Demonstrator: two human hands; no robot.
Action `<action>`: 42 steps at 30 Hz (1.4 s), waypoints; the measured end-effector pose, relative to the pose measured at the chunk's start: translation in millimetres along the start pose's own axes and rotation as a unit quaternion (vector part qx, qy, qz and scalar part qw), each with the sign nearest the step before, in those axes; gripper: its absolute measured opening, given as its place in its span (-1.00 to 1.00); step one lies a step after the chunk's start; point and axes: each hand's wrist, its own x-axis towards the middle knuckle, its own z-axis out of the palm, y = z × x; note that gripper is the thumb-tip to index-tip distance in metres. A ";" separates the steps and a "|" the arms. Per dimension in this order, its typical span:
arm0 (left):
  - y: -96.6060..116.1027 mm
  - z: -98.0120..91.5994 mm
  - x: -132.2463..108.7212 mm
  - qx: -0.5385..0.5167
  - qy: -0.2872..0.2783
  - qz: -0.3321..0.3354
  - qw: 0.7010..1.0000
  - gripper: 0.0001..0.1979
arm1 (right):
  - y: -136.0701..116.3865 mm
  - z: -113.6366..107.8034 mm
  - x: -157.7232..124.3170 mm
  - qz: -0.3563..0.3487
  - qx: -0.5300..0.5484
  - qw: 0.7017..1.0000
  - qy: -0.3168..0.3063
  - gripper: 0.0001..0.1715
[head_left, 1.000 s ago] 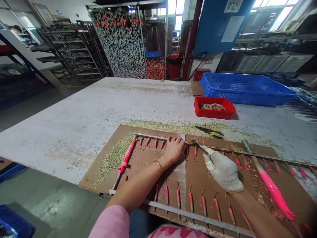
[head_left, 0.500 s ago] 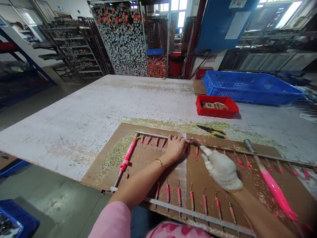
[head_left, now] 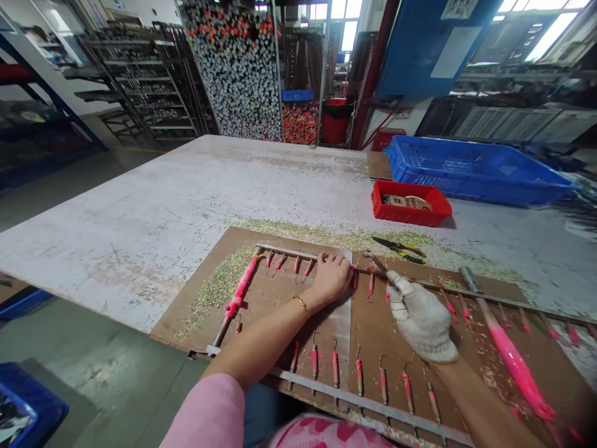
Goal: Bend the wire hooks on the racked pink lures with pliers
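Note:
My bare left hand [head_left: 332,278] is closed over the upper bar [head_left: 291,252] of a metal rack, fingers curled across it. My right hand [head_left: 422,320], in a white knit glove, grips a hammer-like metal tool [head_left: 380,264]; its small head is above the bar, just right of my left hand. Short pink-coated hooks [head_left: 371,285] hang along the upper bar. More hooks [head_left: 336,367] stand up from the lower bar [head_left: 373,406], nearer my body. Thick pink coating covers the rack's left side bar [head_left: 242,286] and a right-hand crossbar [head_left: 513,354].
Under the rack lies brown cardboard [head_left: 275,317] strewn with paint chips [head_left: 217,289]. Yellow-handled pliers [head_left: 401,247] lie beyond it. Farther back are a red tray [head_left: 410,214] holding small items and a blue crate [head_left: 480,183]. The white tabletop [head_left: 140,236] ends at the left above a blue bin [head_left: 37,398].
The tool's head has risen slightly away from the bar, and my gloved right hand has shifted a little right. My left hand keeps its place on the bar. The view has shifted slightly.

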 end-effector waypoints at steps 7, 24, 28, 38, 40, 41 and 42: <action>-0.2 1.3 0.4 0.003 0.006 -0.005 1.000 -0.77 | -3.9 -1.7 2.9 -0.018 -0.013 0.998 -0.054 -0.56; -0.2 0.7 1.1 0.004 0.005 -0.011 1.000 -0.78 | 0.1 0.5 3.7 -0.015 0.031 0.995 -0.092 -0.53; -0.5 2.0 0.7 0.002 0.004 -0.002 1.000 -0.77 | 1.5 1.9 4.6 0.071 0.050 0.996 -0.028 -0.52; -0.1 1.2 0.2 0.007 0.005 -0.001 1.000 -0.77 | 3.2 1.6 7.2 0.060 0.052 0.997 -0.003 -0.54; -0.3 1.4 0.1 0.008 0.008 -0.002 1.000 -0.77 | 2.7 2.7 6.9 0.032 0.045 0.998 -0.023 -0.55; -0.5 1.5 0.1 0.008 0.010 -0.006 1.000 -0.76 | 2.3 3.5 6.7 -0.001 0.043 0.998 -0.055 -0.54; -0.6 1.5 0.3 0.007 0.010 -0.008 1.000 -0.76 | 2.1 4.2 6.6 -0.030 0.042 0.995 -0.087 -0.54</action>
